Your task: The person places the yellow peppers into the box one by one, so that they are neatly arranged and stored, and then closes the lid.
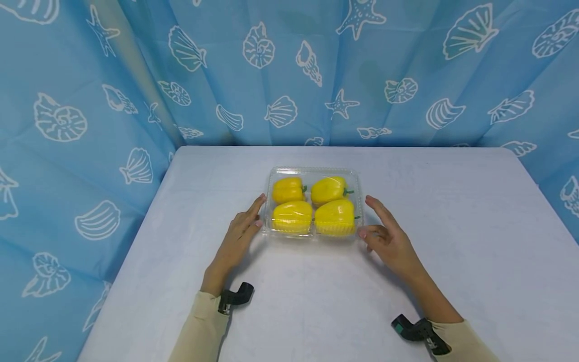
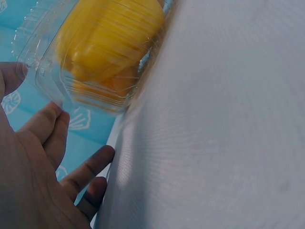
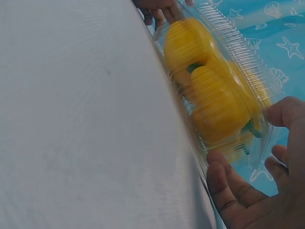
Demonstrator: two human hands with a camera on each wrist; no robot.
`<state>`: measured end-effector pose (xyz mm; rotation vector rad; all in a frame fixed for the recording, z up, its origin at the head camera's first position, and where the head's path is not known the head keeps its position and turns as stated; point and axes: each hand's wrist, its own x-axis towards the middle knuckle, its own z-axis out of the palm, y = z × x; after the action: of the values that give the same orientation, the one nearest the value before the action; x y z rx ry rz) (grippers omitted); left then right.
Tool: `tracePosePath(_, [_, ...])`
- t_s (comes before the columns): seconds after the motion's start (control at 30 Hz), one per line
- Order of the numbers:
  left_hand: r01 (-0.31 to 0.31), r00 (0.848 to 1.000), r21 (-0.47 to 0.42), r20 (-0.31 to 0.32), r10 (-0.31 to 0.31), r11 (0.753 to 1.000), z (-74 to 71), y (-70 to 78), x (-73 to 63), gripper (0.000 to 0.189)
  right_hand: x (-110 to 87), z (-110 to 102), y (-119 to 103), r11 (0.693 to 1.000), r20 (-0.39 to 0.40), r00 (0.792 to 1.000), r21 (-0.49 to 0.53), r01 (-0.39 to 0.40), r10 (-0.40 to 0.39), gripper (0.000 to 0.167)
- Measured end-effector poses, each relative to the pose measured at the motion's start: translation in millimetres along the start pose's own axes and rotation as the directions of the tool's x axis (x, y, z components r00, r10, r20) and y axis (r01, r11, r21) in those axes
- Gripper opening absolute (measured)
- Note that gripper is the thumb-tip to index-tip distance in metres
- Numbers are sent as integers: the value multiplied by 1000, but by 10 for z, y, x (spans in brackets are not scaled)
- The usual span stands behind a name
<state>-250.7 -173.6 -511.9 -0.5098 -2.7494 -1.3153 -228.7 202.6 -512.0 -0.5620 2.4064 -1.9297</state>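
A clear plastic clamshell box (image 1: 312, 236) lies on the table with its see-through lid over several yellow bell peppers (image 1: 335, 217), which have green stems. At the box's left end is my left hand (image 1: 235, 239), fingers extended. The left wrist view shows its thumb and two fingertips (image 2: 53, 109) right at the rim, the other fingers spread lower by the cloth. My right hand (image 1: 392, 246) is at the opposite end, fingers loosely bent and spread. In the right wrist view its thumb (image 3: 281, 110) meets the rim, with the fingers by the box's lower side.
A white cloth (image 1: 307, 301) covers the table under the box. Behind and to the left hangs a blue curtain (image 1: 289, 75) printed with white shells and starfish. Black camera mounts (image 1: 235, 296) are strapped to both wrists over light sleeves.
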Motion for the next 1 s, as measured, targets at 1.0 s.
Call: tracePosePath(1.0, [19, 1000, -27, -22, -20, 999, 24, -18, 1, 56, -19, 30, -345, 992, 6, 1000, -125, 22, -22, 65])
